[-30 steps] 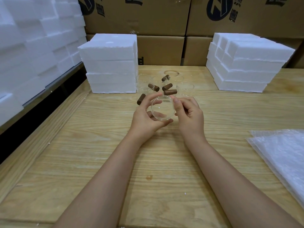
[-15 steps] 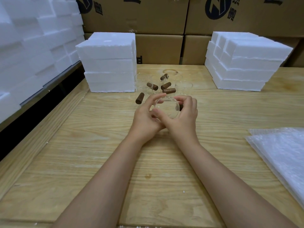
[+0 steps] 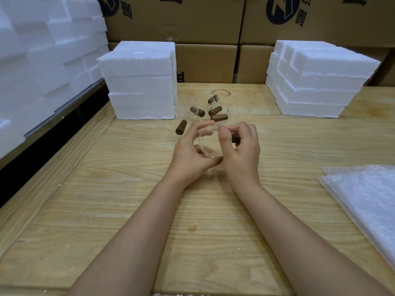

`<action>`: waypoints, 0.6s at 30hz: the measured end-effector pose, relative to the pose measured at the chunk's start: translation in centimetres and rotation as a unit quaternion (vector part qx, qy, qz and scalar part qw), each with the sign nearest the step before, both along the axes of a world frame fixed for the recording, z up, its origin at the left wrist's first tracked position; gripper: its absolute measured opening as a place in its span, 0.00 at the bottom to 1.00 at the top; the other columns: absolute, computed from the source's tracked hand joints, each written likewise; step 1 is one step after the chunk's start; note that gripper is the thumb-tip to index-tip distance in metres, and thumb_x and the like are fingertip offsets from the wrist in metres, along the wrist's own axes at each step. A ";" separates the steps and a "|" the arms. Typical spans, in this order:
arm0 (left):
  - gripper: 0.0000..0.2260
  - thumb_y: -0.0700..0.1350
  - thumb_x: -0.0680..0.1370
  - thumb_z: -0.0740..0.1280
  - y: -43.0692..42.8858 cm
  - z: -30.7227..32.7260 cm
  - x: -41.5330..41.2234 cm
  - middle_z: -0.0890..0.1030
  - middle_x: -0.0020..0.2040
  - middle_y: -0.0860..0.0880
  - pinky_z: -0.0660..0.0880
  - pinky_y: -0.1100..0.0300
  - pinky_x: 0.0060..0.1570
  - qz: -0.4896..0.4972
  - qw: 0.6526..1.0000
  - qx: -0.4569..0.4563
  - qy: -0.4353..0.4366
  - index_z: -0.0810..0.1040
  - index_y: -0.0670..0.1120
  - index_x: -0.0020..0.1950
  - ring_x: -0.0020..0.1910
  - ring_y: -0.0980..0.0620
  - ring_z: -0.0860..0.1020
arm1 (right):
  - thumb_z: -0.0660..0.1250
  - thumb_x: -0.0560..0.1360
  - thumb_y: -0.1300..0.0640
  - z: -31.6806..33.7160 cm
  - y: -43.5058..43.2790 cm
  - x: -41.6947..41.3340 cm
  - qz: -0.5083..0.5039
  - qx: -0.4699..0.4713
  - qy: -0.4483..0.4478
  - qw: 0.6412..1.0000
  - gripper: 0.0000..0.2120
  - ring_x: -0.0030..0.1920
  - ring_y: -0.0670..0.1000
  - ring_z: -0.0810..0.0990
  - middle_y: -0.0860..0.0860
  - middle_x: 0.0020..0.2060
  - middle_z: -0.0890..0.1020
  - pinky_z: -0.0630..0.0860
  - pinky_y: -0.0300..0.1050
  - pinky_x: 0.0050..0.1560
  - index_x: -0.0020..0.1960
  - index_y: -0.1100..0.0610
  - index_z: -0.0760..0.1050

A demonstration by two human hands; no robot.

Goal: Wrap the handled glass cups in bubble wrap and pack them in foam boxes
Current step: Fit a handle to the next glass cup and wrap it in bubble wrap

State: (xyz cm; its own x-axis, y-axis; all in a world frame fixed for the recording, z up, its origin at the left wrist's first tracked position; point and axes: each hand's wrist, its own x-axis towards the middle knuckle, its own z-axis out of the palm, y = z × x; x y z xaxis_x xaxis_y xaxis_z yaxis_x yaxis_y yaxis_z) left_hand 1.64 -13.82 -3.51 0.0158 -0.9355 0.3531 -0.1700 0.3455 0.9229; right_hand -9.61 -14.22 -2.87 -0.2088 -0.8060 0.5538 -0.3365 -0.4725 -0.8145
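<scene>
A clear glass cup [image 3: 210, 144] with a brown wooden handle is held above the wooden table [image 3: 128, 210], its mouth tilted toward me. My left hand [image 3: 192, 152] cups it from the left, thumb under, fingers over the rim. My right hand [image 3: 241, 148] grips its brown handle on the right side, thumb across the rim. Behind them stand several more glass cups [image 3: 238, 108] with brown handles [image 3: 219, 117]. A stack of bubble wrap sheets [image 3: 363, 201] lies at the right edge. White foam boxes [image 3: 141, 82] are stacked at the back left.
A second stack of foam boxes [image 3: 316, 82] sits at the back right. More foam pieces [image 3: 42, 56] fill a shelf on the left. Cardboard cartons [image 3: 205, 60] line the wall behind. Small white foam crumbs lie on the table near me.
My right hand shifted from the cup's front rim to the handle on its right side. The cup turned a little between my hands and stayed above the table.
</scene>
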 end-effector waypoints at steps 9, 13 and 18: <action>0.31 0.41 0.64 0.80 0.0 0.4 -0.1 0.80 0.50 0.49 0.74 0.70 0.36 0.031 0.999 -0.005 -0.012 0.72 0.67 0.56 0.30 0.59 0.78 | 0.53 0.81 0.58 -0.6 -0.8 -0.5 -0.014 -0.030 -0.016 0.999 0.13 0.41 0.35 0.72 0.46 0.40 0.72 0.64 0.25 0.44 0.45 0.55 0.75; 0.31 0.40 0.65 0.80 0.1 0.5 -0.1 0.81 0.49 0.47 0.74 0.69 0.36 0.030 1.000 0.002 -0.006 0.72 0.67 0.56 0.30 0.59 0.78 | 0.57 0.80 0.62 -0.7 -0.9 -0.8 -0.042 -0.017 -0.014 0.999 0.10 0.41 0.36 0.72 0.50 0.43 0.74 0.64 0.26 0.43 0.44 0.57 0.74; 0.28 0.41 0.65 0.80 0.0 0.3 -0.1 0.82 0.49 0.47 0.74 0.68 0.34 0.025 1.000 0.004 0.007 0.74 0.66 0.55 0.32 0.57 0.79 | 0.59 0.79 0.63 -0.8 -1.0 -0.8 -0.070 -0.028 -0.016 0.997 0.06 0.42 0.40 0.72 0.52 0.45 0.73 0.65 0.26 0.45 0.45 0.59 0.73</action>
State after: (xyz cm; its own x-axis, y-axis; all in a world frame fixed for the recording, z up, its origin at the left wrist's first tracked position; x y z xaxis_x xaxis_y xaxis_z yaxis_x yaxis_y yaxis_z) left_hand 1.54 -13.84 -3.17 0.0666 -0.9363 0.3448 -0.1744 0.3294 0.9280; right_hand -10.46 -15.18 -3.65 -0.3350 -0.7359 0.5884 -0.3763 -0.4680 -0.7996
